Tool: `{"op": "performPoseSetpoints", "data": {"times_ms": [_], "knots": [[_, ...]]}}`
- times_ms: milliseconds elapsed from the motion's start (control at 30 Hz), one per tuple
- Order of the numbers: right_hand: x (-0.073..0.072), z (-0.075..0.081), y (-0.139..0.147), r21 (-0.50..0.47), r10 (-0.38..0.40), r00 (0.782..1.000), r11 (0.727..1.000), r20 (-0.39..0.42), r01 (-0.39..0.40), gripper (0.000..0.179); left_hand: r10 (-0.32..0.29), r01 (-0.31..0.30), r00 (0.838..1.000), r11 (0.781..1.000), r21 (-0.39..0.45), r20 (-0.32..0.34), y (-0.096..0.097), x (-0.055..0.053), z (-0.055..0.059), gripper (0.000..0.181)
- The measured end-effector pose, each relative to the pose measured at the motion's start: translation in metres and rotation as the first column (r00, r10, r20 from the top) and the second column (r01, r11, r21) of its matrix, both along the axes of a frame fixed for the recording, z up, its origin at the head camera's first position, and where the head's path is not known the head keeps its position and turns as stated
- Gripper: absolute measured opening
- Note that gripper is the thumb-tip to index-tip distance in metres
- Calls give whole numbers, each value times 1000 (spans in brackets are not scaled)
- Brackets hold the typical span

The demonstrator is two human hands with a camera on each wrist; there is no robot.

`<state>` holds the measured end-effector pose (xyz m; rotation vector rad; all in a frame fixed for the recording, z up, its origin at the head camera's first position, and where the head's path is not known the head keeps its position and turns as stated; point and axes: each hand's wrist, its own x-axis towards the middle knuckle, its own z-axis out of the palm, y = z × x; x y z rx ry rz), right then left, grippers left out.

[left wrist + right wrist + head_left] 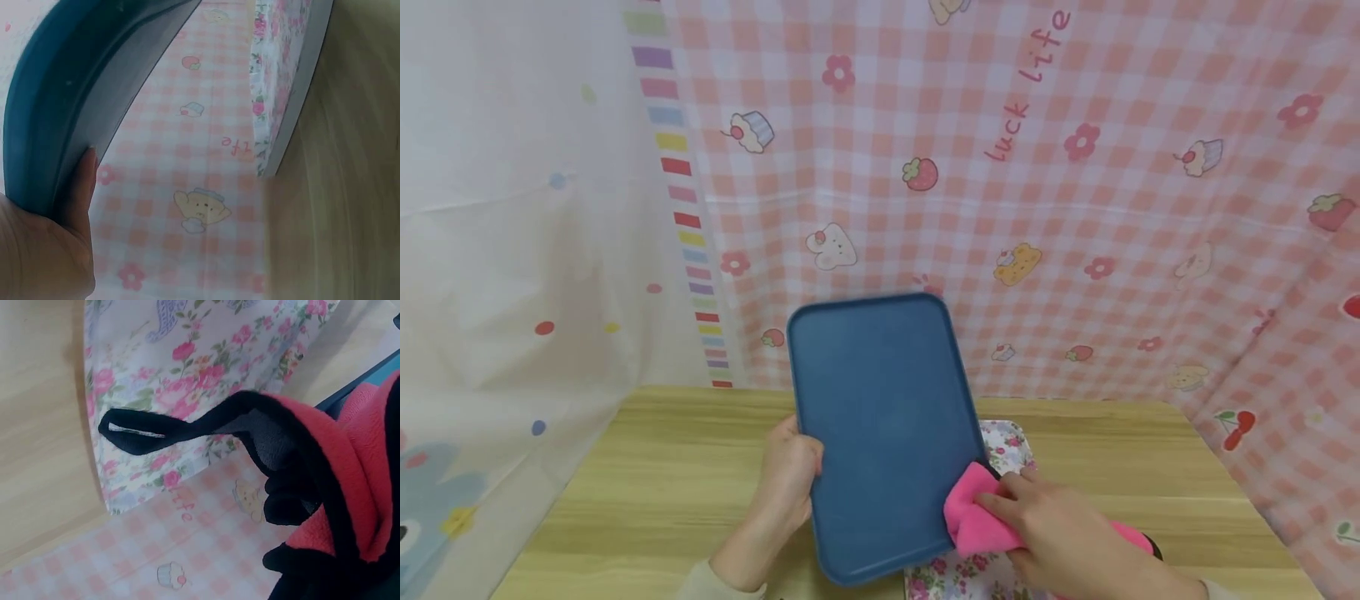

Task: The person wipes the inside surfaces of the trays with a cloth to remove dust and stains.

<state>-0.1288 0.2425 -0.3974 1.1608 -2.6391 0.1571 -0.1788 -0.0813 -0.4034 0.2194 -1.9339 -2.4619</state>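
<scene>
A blue rectangular tray is held tilted up above the table, its inner face toward the head camera. My left hand grips the tray's left edge. In the left wrist view, one finger lies along the tray's side. My right hand holds a bunched pink cloth against the tray's lower right edge. Black trim and a hanging loop on the cloth show in the right wrist view. The right fingertips are partly hidden by the cloth.
Beneath the tray and the right hand, a flat floral-covered piece lies on the wooden table. A pink checked curtain hangs behind the table, and a white dotted sheet hangs at the left.
</scene>
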Motion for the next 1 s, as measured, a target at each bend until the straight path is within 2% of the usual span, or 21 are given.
{"op": "performPoseSetpoints", "data": {"times_ms": [267,467,600,800,1000], "knots": [[5,11,15,-94,-47,995,995,-93,38,60,10,-10,1000,1000,-9,5,-12,1,6,65],[9,22,24,-115,-128,982,987,-139,112,59,9,-8,1000,999,-51,23,-26,3,8,81],[6,27,32,-145,-182,968,977,-172,157,57,4,-2,999,997,-71,36,-35,3,9,86],[-2,32,51,-163,-281,946,953,-162,255,56,-8,14,998,996,-89,60,-49,4,11,89],[-11,33,78,-175,-388,918,912,-79,371,54,-49,64,994,986,-152,96,-64,6,11,96]]}}
